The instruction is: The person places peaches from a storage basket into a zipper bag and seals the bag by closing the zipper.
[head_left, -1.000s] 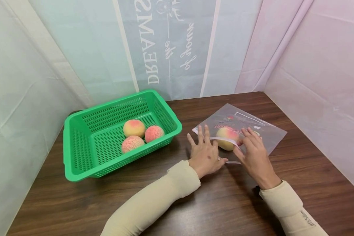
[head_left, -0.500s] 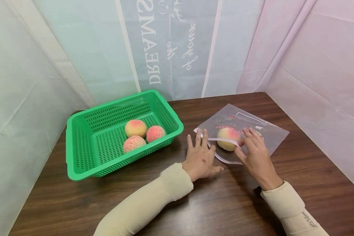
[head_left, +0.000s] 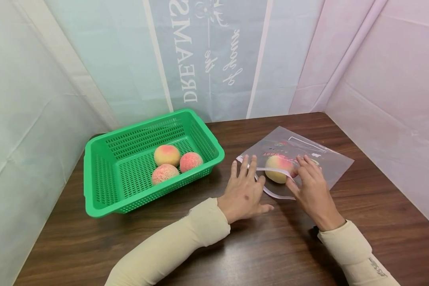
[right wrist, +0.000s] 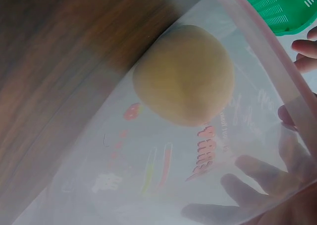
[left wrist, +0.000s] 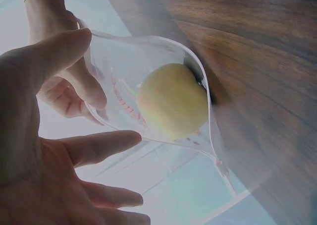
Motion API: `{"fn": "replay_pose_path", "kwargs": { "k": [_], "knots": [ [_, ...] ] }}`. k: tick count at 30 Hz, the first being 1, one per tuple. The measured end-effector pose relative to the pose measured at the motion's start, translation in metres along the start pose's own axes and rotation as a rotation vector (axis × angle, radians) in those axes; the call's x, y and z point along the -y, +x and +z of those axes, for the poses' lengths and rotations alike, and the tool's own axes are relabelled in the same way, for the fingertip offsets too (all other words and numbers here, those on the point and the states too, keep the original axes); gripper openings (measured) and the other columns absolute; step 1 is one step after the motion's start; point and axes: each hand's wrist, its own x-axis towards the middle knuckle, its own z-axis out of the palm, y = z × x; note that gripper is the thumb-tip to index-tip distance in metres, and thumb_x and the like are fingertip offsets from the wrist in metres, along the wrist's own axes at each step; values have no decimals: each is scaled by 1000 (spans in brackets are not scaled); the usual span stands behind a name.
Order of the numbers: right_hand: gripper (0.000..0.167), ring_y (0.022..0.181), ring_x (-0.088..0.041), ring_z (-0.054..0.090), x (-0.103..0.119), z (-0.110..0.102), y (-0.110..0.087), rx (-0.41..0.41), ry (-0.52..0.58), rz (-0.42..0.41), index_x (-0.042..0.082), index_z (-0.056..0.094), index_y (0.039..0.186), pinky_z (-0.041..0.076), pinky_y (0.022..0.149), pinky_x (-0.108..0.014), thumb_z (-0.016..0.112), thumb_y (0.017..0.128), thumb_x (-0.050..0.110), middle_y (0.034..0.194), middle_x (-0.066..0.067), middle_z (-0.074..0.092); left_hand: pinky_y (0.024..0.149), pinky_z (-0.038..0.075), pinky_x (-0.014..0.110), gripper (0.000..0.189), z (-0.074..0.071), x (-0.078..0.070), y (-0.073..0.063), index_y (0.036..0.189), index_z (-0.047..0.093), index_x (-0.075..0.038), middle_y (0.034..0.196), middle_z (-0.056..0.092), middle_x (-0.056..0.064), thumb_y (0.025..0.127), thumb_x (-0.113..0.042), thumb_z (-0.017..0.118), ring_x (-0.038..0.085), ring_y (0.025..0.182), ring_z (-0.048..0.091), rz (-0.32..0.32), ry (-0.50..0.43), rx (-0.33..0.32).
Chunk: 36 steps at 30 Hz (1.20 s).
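Note:
A clear zip bag (head_left: 304, 147) with printed lettering lies on the table, its white-edged mouth gaping toward me. Inside it, just behind the mouth, sits a yellow and pink peach (head_left: 276, 177), seen through the opening in the left wrist view. My right hand (head_left: 314, 195) pinches the bag's rim at the right corner, with the thumb over the edge. At the left side of the mouth my left hand (head_left: 241, 196) is spread palm down, its fingers straight and the index fingertip right by the rim.
A green perforated basket (head_left: 93, 174) stands to the left on the brown wooden table (head_left: 186, 254). Three peaches (head_left: 167, 155) are in it, grouped at its right end. Printed cloth (head_left: 221, 99) hangs along the table's back edge, with pale sheets at both sides.
My left hand has drawn back slightly left from the bag's mouth, exposing more of the lower rim. The right hand keeps its grip. The whole view has shifted slightly.

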Motion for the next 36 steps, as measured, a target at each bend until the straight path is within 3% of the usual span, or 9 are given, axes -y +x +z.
{"fn": "replay_pose_path", "kwargs": {
  "k": [7, 17, 24, 36],
  "knots": [
    [24, 119, -53, 54, 0, -1, -1, 10, 2, 17, 0, 55, 77, 36, 91, -76, 75, 69, -11, 122, -35, 61, 117, 19, 58, 75, -2, 6, -4, 134, 62, -19, 161, 23, 23, 80, -70, 67, 41, 149, 17, 47, -17, -60],
    [25, 119, -54, 54, 1, -2, 0, 10, 5, 22, 0, 55, 77, 36, 92, -76, 76, 69, -11, 123, -35, 61, 118, 17, 56, 72, -13, 17, -9, 134, 62, -19, 162, 22, 22, 81, -67, 69, 42, 150, 15, 75, -52, -86],
    [25, 120, -53, 54, 1, -2, 0, 9, 16, 27, 1, 55, 77, 35, 94, -76, 76, 69, -12, 124, -34, 61, 118, 15, 57, 67, -25, 27, -11, 139, 59, -19, 162, 19, 22, 83, -52, 75, 42, 150, 11, 72, -68, -51],
    [25, 120, -53, 53, 0, -2, -1, 13, 11, 41, 2, 55, 78, 35, 94, -76, 76, 69, -11, 124, -34, 61, 118, 11, 59, 64, -48, 44, -13, 136, 62, -17, 163, 15, 23, 83, -49, 77, 41, 151, 5, 53, -92, 12]
  ]
}}
